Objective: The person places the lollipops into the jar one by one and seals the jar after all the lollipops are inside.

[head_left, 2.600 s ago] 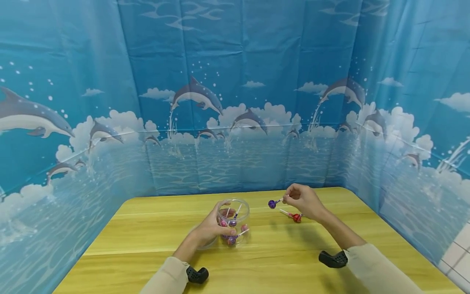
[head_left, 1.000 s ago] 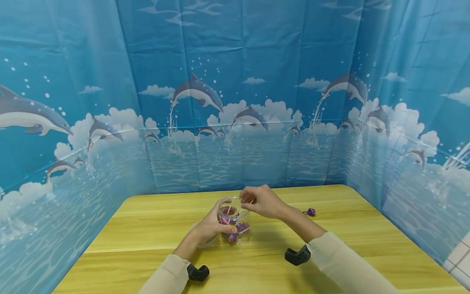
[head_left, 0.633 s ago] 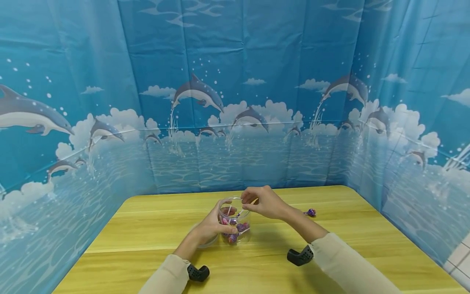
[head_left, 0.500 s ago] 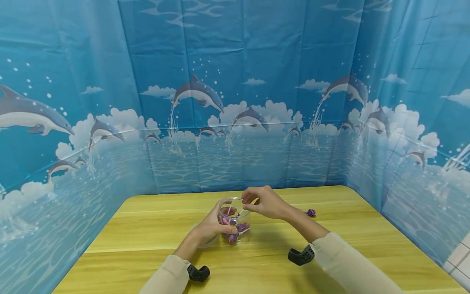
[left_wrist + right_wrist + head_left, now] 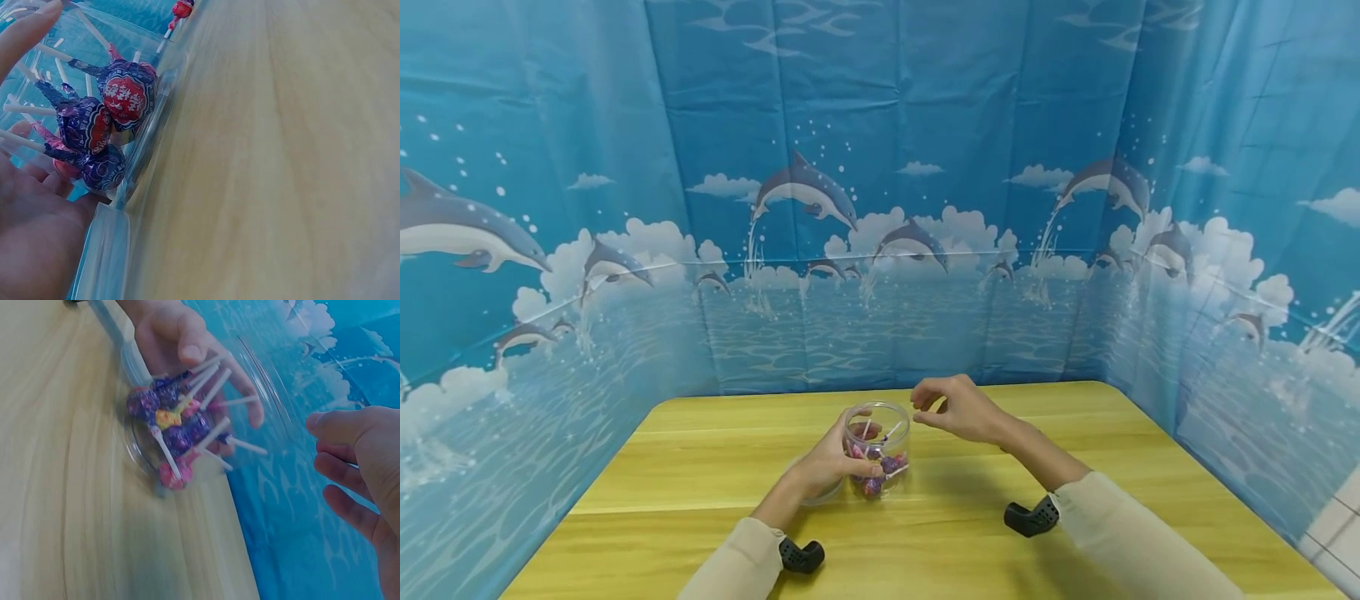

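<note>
Head view: left hand (image 5: 833, 460) grips the lollipop jar (image 5: 892, 451) while right hand (image 5: 961, 409) hovers, loosely spread, beside it.

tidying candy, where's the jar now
In the head view, the clear jar is low centre, held by the left grip, the right grip just to its right.

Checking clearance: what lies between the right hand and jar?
In the right wrist view, nothing: a bare gap separates the right hand from the jar.

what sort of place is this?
Likely a makeshift indoor filming booth: a dolphin-print curtain hangs behind and beside the table, white tiles show at far right, and the person wears black wrist devices.
</note>
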{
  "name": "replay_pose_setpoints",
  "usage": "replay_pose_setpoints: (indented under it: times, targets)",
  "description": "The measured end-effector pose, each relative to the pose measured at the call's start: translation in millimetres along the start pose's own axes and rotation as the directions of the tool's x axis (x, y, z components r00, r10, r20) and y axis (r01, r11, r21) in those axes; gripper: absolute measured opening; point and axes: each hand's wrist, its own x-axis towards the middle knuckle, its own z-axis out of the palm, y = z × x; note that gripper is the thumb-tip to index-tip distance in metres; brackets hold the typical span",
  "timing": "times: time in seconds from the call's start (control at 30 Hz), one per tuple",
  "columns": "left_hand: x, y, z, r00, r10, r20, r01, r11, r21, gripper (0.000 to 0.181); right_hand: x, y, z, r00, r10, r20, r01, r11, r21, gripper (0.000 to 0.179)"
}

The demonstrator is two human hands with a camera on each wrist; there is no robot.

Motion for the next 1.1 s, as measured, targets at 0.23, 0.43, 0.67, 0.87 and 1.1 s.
replay_pose_setpoints:
  times: [0.23,0.43,0.67,0.87,1.1]
  targets:
    - [1.9,-0.9,-2.0,1.000,-0.005,0.001,0.005,1.000,0.010,0.090,-11.2,19,-16,0.999,0.037,-0.009,-0.037,0.999,-0.036,0.011]
    - [2.1,-1.5,-2.3,1.000,-0.006,0.016,0.005,1.000,0.012,0.092,-26.8,48,-31,0.995,0.101,-0.015,-0.102,0.991,-0.083,0.008]
    - [0.7,-1.6,-3.2,1.000,0.003,0.013,-0.003,1.000,0.024,0.090,-46.8,83,-45,0.967,0.255,0.008,-0.252,0.960,-0.125,0.011]
    - [-0.1,-0.3,-2.4,1.000,-0.001,0.013,0.001,1.000,-0.018,0.091,-60.5,102,-48,0.937,0.318,0.143,-0.299,0.944,-0.141,0.016]
    - [0.8,0.1,-1.4,1.000,-0.004,0.009,0.004,1.000,0.006,0.089,-71.9,116,-46,0.893,0.366,0.260,-0.333,0.928,-0.165,0.019]
